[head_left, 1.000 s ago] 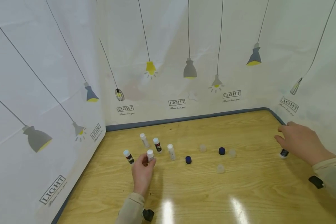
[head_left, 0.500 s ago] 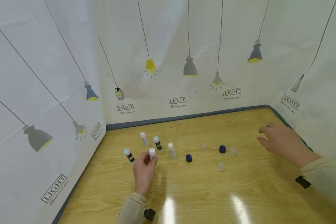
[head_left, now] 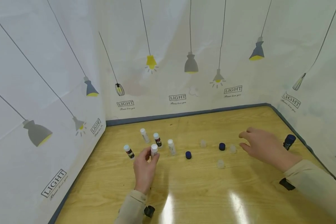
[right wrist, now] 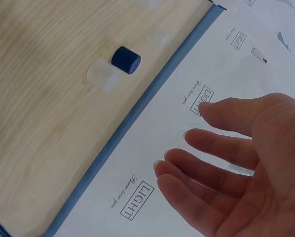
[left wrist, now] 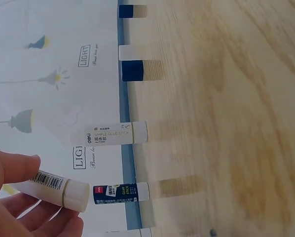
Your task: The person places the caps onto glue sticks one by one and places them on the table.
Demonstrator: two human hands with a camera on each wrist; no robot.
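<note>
My left hand (head_left: 145, 168) pinches a white glue stick (left wrist: 51, 189) between thumb and fingers, its white end uppermost in the head view. Around that hand stand two white glue sticks, one at the back (head_left: 144, 136) and one to the right (head_left: 172, 147). Two dark-labelled glue sticks, a nearer one (head_left: 129, 152) and a farther one (head_left: 157, 140), stand there too. My right hand (head_left: 264, 147) hovers over the table with loosely bent fingers and nothing in them. Behind its wrist, a dark blue glue stick (head_left: 289, 142) stands by the right edge.
Mid-table are two dark blue caps, a left one (head_left: 188, 155) and a right one (head_left: 222, 146). Translucent caps sit near them: a back one (head_left: 203, 143), a right one (head_left: 233, 149) and a front one (head_left: 220, 164). A lamp-printed sheet (head_left: 162, 81) encloses the wooden table (head_left: 196, 189).
My right hand has let go of the dark blue glue stick and moved left towards the caps. The left hand, still holding its white glue stick, has shifted slightly right.
</note>
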